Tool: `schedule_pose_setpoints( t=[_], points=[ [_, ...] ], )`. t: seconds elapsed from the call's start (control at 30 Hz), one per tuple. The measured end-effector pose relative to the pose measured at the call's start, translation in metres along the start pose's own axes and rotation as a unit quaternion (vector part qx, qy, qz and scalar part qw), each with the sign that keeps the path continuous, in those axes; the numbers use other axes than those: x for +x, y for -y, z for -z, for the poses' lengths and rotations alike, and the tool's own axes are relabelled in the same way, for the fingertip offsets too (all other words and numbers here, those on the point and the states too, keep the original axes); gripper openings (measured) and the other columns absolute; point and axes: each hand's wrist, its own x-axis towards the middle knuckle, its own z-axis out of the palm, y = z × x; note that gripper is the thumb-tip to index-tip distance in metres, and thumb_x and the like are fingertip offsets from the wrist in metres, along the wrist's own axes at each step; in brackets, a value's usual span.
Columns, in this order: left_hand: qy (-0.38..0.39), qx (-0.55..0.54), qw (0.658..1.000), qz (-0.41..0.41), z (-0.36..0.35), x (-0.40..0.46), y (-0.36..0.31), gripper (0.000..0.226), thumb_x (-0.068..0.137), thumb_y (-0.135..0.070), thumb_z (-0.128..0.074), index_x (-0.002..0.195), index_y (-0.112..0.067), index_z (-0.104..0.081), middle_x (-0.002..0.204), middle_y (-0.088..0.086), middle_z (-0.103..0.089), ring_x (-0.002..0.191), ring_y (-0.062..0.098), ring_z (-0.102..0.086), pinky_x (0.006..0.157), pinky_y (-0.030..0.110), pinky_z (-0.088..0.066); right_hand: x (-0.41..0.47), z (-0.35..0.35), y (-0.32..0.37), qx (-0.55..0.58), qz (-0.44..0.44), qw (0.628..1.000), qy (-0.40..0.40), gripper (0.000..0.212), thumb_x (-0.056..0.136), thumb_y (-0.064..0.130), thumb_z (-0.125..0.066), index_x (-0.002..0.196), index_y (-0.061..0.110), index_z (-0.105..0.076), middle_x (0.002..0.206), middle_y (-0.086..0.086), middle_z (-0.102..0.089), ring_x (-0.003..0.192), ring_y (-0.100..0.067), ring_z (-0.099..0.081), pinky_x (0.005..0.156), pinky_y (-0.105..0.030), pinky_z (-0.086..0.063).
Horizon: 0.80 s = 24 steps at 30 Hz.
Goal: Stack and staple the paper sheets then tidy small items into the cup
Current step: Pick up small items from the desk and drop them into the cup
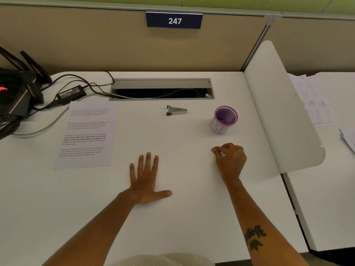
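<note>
White desk [172,217] at cubicle 247 is stretching under a tan partition, its grey cable hatch [162,89] lying open at the back. Printed paper sheets [86,135] are lying flat well left of the hatch's near edge — whether one sheet or several cannot be told. On the near side of the hatch, the person's left hand [146,181] is resting flat, fingers spread and holding nothing, while the right hand [230,158] is curling at the desk surface, fingertips pinched together; whether they are gripping anything is too small to tell. A purple mesh cup [224,120] is standing upright just nearer than the hatch's right end, apparently empty. A small metal stapler [176,110] is lying on its side close in front of the hatch's middle — well apart from both hands. Any tiny item is risking a slip from that pinch, and a roll toward the open hatch would likely lose it.
</note>
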Motion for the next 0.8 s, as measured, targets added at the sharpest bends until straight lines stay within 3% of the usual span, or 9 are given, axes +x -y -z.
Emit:
schedule_pose_setpoints(
  t=[0.13,0.4,0.6,0.8],
  points=[
    [0.002,0.003,1.0,0.001,0.001,0.0,0.0,0.14,0.067,-0.098,-0.047,0.15,-0.03,0.042,0.153,0.0,0.057,0.141,0.025,0.054,0.119,0.06,0.028,0.001,0.001,0.008,-0.021,0.015,1.0,0.006,0.009,0.086,0.03,-0.073,0.083,0.025,-0.081,0.082,0.007,-0.075,0.083,-0.02,-0.061,0.075,-0.038,-0.049],
    [0.0,0.0,1.0,0.0,0.001,-0.001,-0.001,0.14,0.067,-0.098,-0.049,0.152,-0.029,0.039,0.154,0.001,0.056,0.142,0.025,0.053,0.118,0.059,0.029,-0.001,-0.006,0.016,-0.118,0.046,0.992,0.02,0.011,0.087,0.01,-0.063,0.085,0.016,-0.072,0.086,-0.001,-0.07,0.087,-0.026,-0.061,0.097,-0.048,-0.041],
    [-0.002,0.0,1.0,-0.001,0.001,-0.001,0.0,0.14,0.067,-0.098,-0.048,0.152,-0.029,0.039,0.155,0.001,0.055,0.142,0.026,0.052,0.118,0.06,0.028,0.004,0.0,0.019,-0.162,0.078,0.982,0.063,0.009,0.086,0.006,-0.062,0.084,0.012,-0.067,0.079,-0.003,-0.063,0.081,-0.026,-0.056,0.085,-0.045,-0.038],
    [0.001,-0.001,1.0,0.0,0.002,0.0,0.0,0.14,0.067,-0.097,-0.049,0.151,-0.029,0.04,0.154,0.001,0.056,0.142,0.026,0.053,0.117,0.058,0.03,0.015,0.008,0.02,-0.128,0.028,0.982,0.134,0.022,0.079,-0.001,-0.064,0.087,0.019,-0.068,0.084,0.003,-0.065,0.084,-0.022,-0.053,0.076,-0.039,-0.031]
  ],
)
